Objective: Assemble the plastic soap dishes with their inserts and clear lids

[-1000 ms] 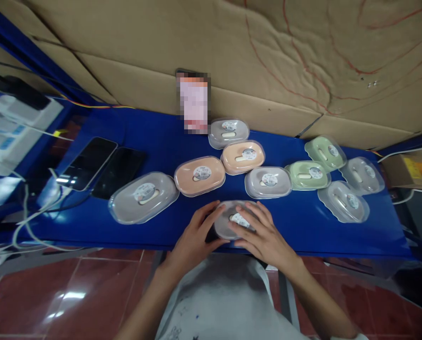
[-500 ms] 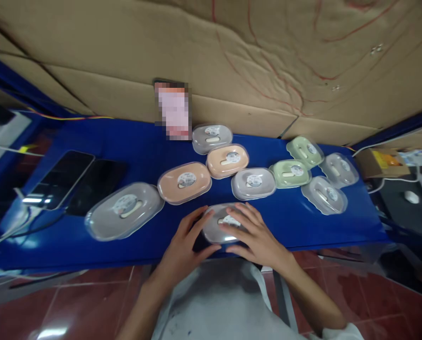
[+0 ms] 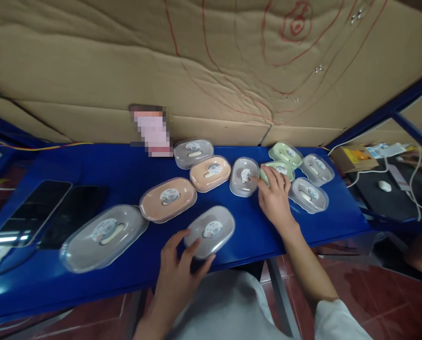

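Note:
Several lidded oval boxes in grey, peach and green lie on a blue table. My left hand rests with spread fingers against the near end of a grey box close to the table's front edge. My right hand reaches further back, its fingers spread, touching the right side of another grey box and lying over a green box. A large grey box and a peach box sit to the left.
Two dark phones lie at the left of the table. A pixelated card leans on the cardboard wall. More boxes cluster at the right end. A side desk with cables and a mouse stands at right.
My right hand left the near grey box and moved back and right to the grey and green boxes. The left hand stayed on the near box. The view turned rightward.

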The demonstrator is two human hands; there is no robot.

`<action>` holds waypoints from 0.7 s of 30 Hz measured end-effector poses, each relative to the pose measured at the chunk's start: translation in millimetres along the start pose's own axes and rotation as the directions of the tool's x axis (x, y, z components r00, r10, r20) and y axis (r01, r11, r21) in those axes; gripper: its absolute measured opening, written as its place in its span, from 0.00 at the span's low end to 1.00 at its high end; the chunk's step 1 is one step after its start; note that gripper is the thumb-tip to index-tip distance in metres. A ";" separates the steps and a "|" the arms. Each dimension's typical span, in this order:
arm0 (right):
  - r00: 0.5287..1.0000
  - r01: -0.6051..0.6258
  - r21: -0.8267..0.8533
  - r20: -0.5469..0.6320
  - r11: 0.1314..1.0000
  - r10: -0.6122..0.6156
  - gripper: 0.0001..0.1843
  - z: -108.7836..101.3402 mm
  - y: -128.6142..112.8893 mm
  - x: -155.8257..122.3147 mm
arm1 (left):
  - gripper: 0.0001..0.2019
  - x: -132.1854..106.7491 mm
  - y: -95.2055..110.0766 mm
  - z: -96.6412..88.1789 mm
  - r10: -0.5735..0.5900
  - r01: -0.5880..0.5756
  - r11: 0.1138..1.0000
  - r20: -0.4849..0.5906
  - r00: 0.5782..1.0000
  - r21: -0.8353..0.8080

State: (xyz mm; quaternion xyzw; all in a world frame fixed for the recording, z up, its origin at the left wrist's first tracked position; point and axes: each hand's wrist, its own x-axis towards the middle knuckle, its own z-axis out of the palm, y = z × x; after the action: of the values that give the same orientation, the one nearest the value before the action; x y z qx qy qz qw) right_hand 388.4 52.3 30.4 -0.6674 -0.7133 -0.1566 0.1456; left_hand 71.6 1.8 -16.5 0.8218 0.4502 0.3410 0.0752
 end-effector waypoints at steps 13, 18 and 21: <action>0.958 -0.238 -0.007 0.164 0.971 0.236 0.30 -7.6 50.6 -7.2 | 0.36 73.2 44.8 32.4 0.126 -0.158 0.985 0.341 0.931 0.067; 0.840 -0.300 -0.007 0.472 0.954 0.267 0.29 -38.0 80.5 23.5 | 0.28 111.7 22.0 11.7 -0.003 -0.069 0.967 0.280 0.960 0.247; 0.900 -0.171 0.105 0.422 0.980 0.112 0.30 -60.8 63.6 66.0 | 0.30 152.5 0.1 -0.2 -0.062 -0.068 0.937 0.353 0.933 0.343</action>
State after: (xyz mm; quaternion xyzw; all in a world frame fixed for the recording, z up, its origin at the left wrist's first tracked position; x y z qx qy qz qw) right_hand 447.4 90.5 115.0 -0.7237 -0.6867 0.0497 0.0486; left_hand 126.8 122.4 58.9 0.8710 0.4810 0.1000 0.0085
